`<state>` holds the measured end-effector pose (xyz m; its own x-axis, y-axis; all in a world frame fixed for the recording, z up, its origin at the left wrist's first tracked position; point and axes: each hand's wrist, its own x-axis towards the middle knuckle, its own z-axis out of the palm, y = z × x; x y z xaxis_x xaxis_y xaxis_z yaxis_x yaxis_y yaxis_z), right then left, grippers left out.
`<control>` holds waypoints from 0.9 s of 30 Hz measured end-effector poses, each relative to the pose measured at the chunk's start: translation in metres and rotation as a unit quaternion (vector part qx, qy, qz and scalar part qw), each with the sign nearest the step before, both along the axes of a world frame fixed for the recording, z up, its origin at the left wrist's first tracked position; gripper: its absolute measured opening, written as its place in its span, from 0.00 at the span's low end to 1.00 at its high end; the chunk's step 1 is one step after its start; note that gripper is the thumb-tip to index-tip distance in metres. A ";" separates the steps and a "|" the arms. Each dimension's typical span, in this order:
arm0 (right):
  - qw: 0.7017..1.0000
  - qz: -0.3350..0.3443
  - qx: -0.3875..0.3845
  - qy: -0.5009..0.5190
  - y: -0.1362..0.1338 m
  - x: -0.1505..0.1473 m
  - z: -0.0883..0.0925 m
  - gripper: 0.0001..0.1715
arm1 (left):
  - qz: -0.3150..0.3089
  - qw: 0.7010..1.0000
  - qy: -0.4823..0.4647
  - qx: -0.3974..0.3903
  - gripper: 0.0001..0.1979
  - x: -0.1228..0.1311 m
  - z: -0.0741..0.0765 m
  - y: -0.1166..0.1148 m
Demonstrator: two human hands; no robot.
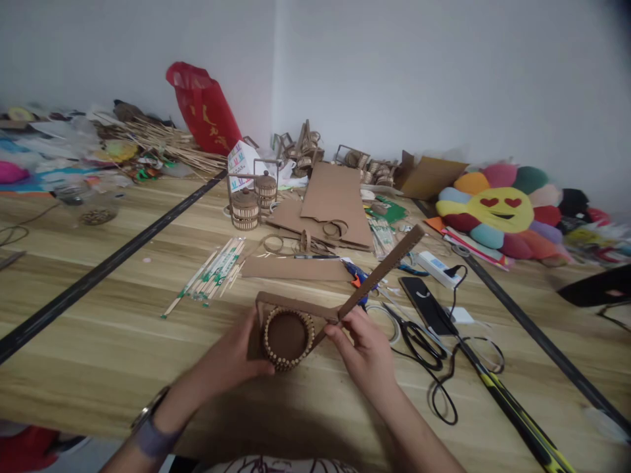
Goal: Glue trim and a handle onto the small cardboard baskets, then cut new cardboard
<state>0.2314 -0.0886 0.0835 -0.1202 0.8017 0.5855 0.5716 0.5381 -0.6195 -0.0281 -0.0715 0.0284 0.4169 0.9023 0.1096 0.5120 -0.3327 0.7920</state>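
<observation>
My left hand (231, 358) is closed round a small round lantern (287, 337) made of a brown cardboard disc ringed with short bamboo sticks, held just above the wooden table (123, 341). A folded cardboard strip (296, 303) runs over the lantern's top. My right hand (362, 345) pinches that strip at its bend, and the strip's long free end (389, 264) slants up to the right.
Bundled chopsticks (214, 270) lie to the left. Two finished stick lanterns (251, 200), cardboard sheets (330, 197) and scraps sit behind. Scissors (419, 338), a phone (426, 302), a power strip (436, 268) and cables lie right. A flower cushion (500, 210) and red bag (207, 112) are near the wall.
</observation>
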 end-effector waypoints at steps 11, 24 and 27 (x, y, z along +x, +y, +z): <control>1.000 -0.019 -0.015 0.006 0.001 0.004 -0.004 0.14 | -0.006 1.000 0.015 0.017 0.44 0.022 -0.025 -0.017; 1.000 -0.012 -0.013 0.005 0.001 0.005 -0.002 0.15 | 0.047 0.988 -0.143 0.014 0.26 0.015 0.089 0.011; 1.000 -0.020 -0.010 0.004 0.001 0.006 -0.003 0.16 | -0.016 0.985 -0.172 -0.021 0.28 0.021 0.091 0.018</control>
